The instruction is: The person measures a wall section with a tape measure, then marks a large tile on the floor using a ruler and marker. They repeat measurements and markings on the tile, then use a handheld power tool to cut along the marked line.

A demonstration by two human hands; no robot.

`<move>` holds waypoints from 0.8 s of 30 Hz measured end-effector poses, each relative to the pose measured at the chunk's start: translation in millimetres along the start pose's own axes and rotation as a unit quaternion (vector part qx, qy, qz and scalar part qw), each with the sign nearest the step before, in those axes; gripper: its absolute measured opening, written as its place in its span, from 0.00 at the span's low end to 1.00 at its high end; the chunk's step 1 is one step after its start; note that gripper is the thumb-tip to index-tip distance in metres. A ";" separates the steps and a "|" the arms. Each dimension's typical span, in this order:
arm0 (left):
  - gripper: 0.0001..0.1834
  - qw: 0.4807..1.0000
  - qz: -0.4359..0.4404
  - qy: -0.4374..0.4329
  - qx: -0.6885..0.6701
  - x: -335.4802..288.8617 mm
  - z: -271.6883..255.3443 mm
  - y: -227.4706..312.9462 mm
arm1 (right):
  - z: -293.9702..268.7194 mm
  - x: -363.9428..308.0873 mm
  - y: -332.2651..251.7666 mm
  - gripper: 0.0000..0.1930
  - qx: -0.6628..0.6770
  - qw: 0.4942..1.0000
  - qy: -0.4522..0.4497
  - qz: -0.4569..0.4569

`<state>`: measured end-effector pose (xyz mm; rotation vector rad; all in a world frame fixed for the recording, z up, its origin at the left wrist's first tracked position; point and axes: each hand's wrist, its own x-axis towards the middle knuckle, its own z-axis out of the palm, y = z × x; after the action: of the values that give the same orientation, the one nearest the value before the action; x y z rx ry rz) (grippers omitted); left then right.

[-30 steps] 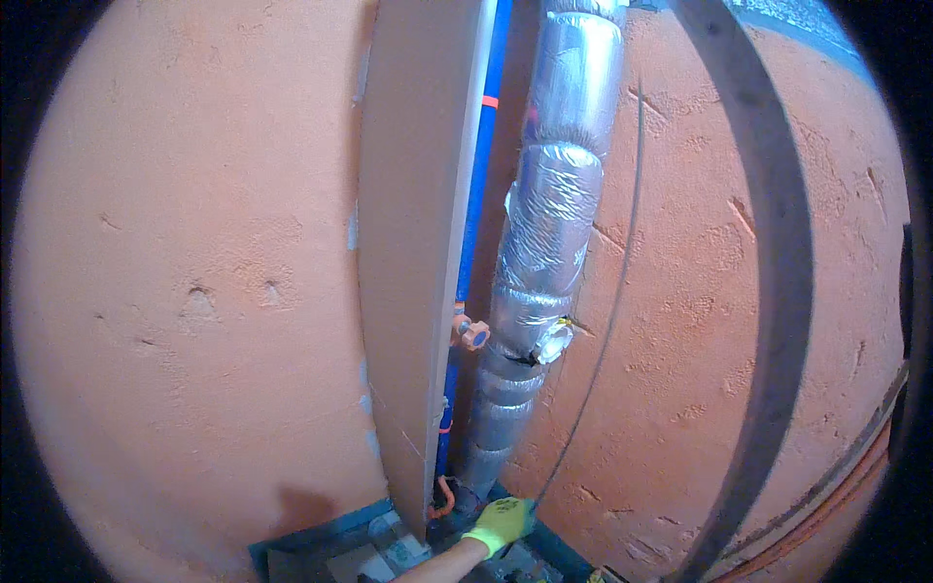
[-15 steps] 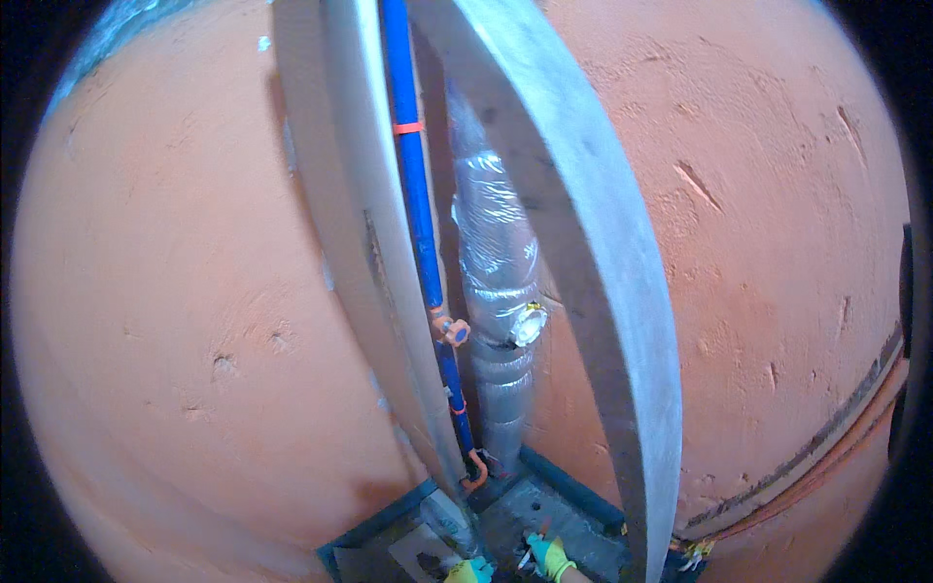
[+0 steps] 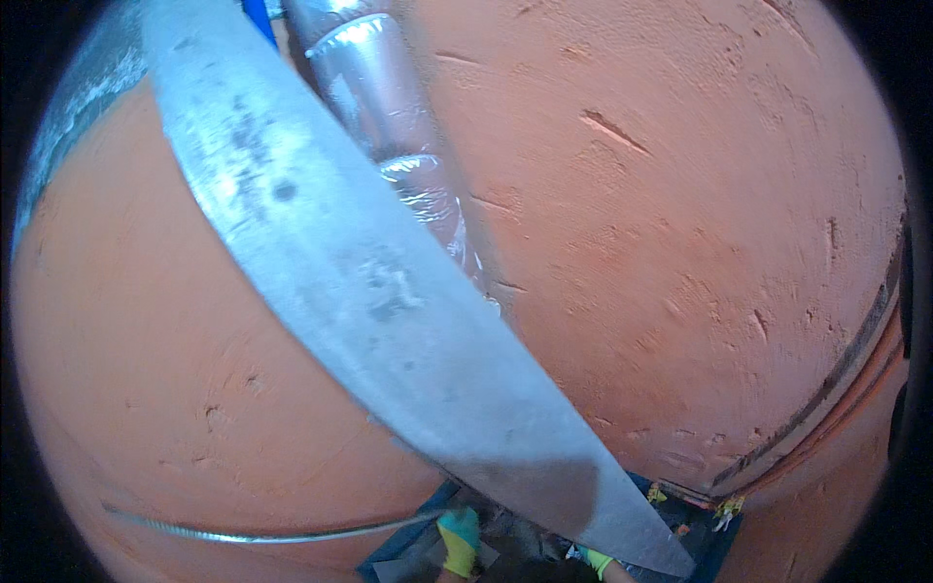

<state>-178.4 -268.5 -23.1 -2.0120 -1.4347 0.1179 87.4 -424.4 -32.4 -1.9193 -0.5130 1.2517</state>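
Note:
My left hand (image 3: 459,544), in a yellow and green glove, is at the lower edge, its fingers closed round the end of a long, thin, shiny metal strip (image 3: 262,536). The strip reaches out to the left, in front of the orange wall. Further right is my right hand (image 3: 595,562), gloved alike, close to the lower end of a wide grey panel (image 3: 360,282). That panel hides part of this hand, and its grip does not show. Some small pale thing near its fingers is too unclear to name.
Behind the slanting panel runs a foil-wrapped pipe (image 3: 364,87), with a bit of blue pipe (image 3: 259,17) at the top. Rough orange walls (image 3: 680,243) stand on both sides. Yellow scraps (image 3: 729,507) lie at the dark-rimmed floor corner on the right.
The view has shifted, and the grey panel now slants across, covering much of the pipes. The metal strip has come into sight at my left hand. The orange valve is out of sight.

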 end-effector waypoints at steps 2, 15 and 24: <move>0.08 0.993 -0.096 0.004 -0.071 44.4 -8.9 -31.5 | -3.7 0.8 2.2 0.16 -0.001 1.000 0.001 0.004; 0.17 0.239 -0.360 0.204 -0.878 171.3 -91.0 -119.0 | -15.0 13.7 11.8 0.14 -0.005 1.000 -0.007 0.006; 0.25 0.278 -0.295 0.193 -0.893 161.1 -92.4 -117.5 | -15.3 10.5 18.2 0.13 -0.020 1.000 -0.020 0.007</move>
<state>-170.6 -148.4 160.8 -1.6619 -1.6752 -3.3953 104.3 -434.4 -49.3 -1.9379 -0.5490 1.3000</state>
